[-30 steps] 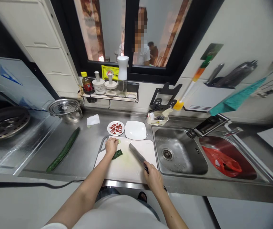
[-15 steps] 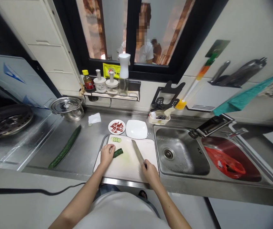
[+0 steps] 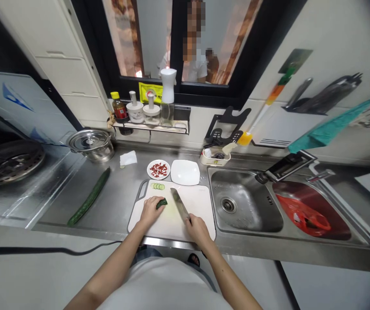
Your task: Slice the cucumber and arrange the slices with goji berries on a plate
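Board, cutting [image 3: 188, 234], white with grey edge, laid flat on the steel desk [image 3: 113, 206], left of the sink [image 3: 247, 211]; cucumber piece [image 3: 162, 203], short, dark green, on the board left of centre; left hand [image 3: 151, 209], fingers curled round the near end of that piece, the far end showing beyond the fingertips; right hand [image 3: 198, 228], closed about the dark handle of a knife [image 3: 179, 204]; blade slanting away and to the left over the board, apart from the cucumber piece, whether touching the board cannot be told; cucumber slices [image 3: 158, 186], a short overlapping row in the far left part of the board, near its grey handle; small plate [image 3: 149, 169], round, white, bearing red pieces [image 3: 159, 169], just beyond the board; white plate [image 3: 185, 172], squarish, beside it on the right; whole cucumber [image 3: 89, 197], lying aslant on the desk, well left of the board; paper [image 3: 128, 158], white, near its far end; lidded pot [image 3: 94, 148], metal, farther back.
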A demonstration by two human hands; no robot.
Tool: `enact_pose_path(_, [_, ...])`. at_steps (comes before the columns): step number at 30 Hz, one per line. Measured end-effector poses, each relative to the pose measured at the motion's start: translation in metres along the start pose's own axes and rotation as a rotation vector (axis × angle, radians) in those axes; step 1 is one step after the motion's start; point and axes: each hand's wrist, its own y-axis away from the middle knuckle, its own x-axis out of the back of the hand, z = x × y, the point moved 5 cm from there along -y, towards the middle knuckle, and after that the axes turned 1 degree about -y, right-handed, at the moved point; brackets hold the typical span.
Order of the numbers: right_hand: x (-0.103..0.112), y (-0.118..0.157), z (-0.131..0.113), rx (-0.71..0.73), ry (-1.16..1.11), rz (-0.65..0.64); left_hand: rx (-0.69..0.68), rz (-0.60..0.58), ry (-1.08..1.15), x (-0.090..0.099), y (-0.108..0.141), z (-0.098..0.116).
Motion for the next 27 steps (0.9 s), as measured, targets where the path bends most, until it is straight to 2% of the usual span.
enact_pose_path(12, [-0.004,0.007,-0.025,0.071,0.037,-0.038,-0.064,0.04,0.108,-0.008,0.013,-0.006])
enact_pose_path(20, [-0.009,0.005,-0.033,0.068,0.012,-0.026,-0.141,0.08,0.045,-0.013,0.012,-0.009])
enact_pose_path(27, [-0.009,0.007,-0.04,0.082,0.035,-0.033,-0.157,0.084,0.008,-0.016,0.013,-0.01])
